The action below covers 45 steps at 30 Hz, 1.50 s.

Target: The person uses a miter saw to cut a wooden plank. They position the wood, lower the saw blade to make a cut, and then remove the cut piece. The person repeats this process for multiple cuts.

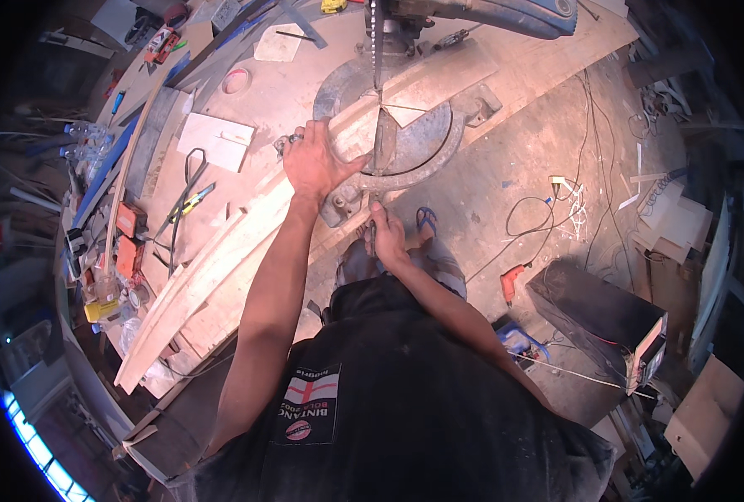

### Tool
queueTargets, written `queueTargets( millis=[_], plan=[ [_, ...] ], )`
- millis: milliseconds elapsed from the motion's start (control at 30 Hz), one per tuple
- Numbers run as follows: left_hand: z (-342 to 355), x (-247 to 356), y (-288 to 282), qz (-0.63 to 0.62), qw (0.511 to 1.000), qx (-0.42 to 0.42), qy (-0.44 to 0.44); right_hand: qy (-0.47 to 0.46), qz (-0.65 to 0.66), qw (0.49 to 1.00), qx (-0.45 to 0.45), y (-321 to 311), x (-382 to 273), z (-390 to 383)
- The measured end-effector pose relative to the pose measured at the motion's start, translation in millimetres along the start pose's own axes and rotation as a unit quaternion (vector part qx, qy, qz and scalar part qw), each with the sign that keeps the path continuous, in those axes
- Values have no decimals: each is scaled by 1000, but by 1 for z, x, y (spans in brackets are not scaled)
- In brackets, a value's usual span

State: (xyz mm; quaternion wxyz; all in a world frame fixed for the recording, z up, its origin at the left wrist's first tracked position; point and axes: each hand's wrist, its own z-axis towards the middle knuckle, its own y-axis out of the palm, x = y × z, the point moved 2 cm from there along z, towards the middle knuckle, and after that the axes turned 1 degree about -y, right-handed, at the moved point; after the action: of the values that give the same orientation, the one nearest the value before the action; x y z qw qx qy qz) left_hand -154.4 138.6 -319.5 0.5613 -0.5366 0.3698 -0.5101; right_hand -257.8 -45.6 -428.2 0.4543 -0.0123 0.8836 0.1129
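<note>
My left hand (311, 163) holds a pale wooden board (351, 130) against the miter saw, its fingers bent over the far edge and its thumb stretched toward the blade slot. The saw's round metal base (426, 151) lies just right of that hand. Above the board stands the saw blade (377, 50), seen edge-on. A small triangular wood piece (407, 115) rests beside the slot. My right hand (386, 234) is closed, thumb up, at the front of the saw base; what it grips is mostly hidden by the fingers.
Long wooden strips (213, 272) run along the bench to the left. A yellow cutter knife (192, 202), a white board (215, 140) and a tape roll (236, 80) lie there too. On the floor at right are cables (526, 216), a red power tool (512, 283) and a dark box (593, 314).
</note>
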Motion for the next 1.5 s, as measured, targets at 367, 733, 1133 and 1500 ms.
queueTargets(
  millis=[367,733,1133,1500],
  plan=[
    [-1,-4,6,-39,999,25,3,37,-43,998,-30,-37,-27,-4],
    [-1,-1,-2,-31,997,72,11,72,-131,984,-98,-110,-53,18],
    [-2,2,4,7,998,52,-25,35,-201,958,-200,-162,-89,50],
    [-3,3,5,24,998,49,-35,57,-214,951,-216,-172,-107,56]
  ],
)
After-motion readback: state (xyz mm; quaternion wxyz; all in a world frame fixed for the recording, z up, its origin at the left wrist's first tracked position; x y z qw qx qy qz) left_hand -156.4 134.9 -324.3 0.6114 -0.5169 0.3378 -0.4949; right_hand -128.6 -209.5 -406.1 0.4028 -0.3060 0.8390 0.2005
